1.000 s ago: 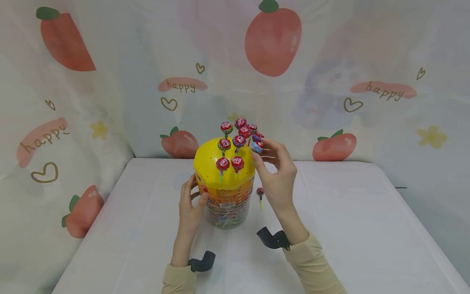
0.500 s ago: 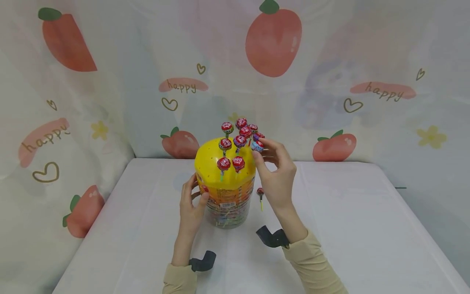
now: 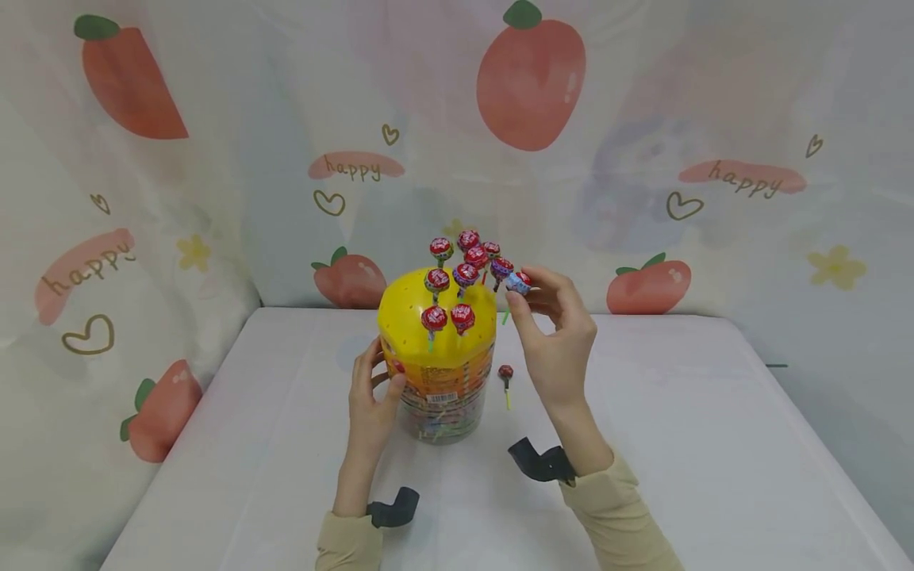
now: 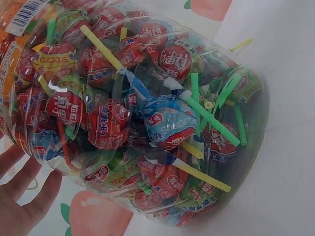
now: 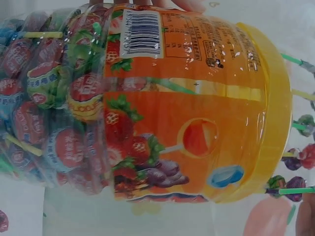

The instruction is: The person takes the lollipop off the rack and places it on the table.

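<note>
A clear jar [image 3: 446, 412] packed with wrapped lollipops stands upright under a domed yellow lid [image 3: 403, 317]. Several red-topped lollipops [image 3: 462, 318] stick up out of the lid. My left hand [image 3: 371, 400] holds the jar's left side, thumb in front and fingers reaching round it; in the left wrist view those fingers [image 4: 42, 196] lie along the wall. Just right of the lid, my right hand [image 3: 560, 341] pinches a blue-and-red lollipop [image 3: 519, 283] between thumb and fingers. Its green stick [image 3: 506, 316] points down, apart from the lid. The jar's orange label [image 5: 197, 118] fills the right wrist view.
One dark red lollipop [image 3: 505, 371] with a yellow stick lies on the white-covered table [image 3: 678, 444], right of the jar. A fruit-print cloth [image 3: 457, 182] hangs behind the table. Black curved mounts [image 3: 539, 461] sit at both wrists.
My right hand has moved slightly right, carrying the blue-and-red lollipop away from the lid, so its green stick now shows. The left hand and jar have stayed in place.
</note>
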### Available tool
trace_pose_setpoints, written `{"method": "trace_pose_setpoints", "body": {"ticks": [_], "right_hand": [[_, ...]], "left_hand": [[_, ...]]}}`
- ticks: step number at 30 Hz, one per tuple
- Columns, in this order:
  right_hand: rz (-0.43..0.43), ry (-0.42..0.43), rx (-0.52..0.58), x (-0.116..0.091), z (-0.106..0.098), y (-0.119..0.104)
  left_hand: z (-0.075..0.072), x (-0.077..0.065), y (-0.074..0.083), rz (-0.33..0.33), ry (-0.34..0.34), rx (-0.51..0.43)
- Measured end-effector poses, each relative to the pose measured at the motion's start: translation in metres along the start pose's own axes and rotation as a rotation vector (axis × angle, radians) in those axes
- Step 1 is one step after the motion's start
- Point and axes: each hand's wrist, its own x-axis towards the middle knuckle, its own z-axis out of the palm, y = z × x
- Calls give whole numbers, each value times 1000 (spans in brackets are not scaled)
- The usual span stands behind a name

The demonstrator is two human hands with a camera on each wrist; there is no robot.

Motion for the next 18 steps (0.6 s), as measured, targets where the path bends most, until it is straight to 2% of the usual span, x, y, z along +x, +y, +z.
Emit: {"method": "trace_pose_setpoints", "body": {"ticks": [7, 18], "right_hand": [[48, 29, 15, -17, -10, 15], [127, -1, 16, -49, -16, 45]], "left_hand": [[1, 0, 0, 16, 4, -3], [0, 0, 0, -8, 2, -11]]}}
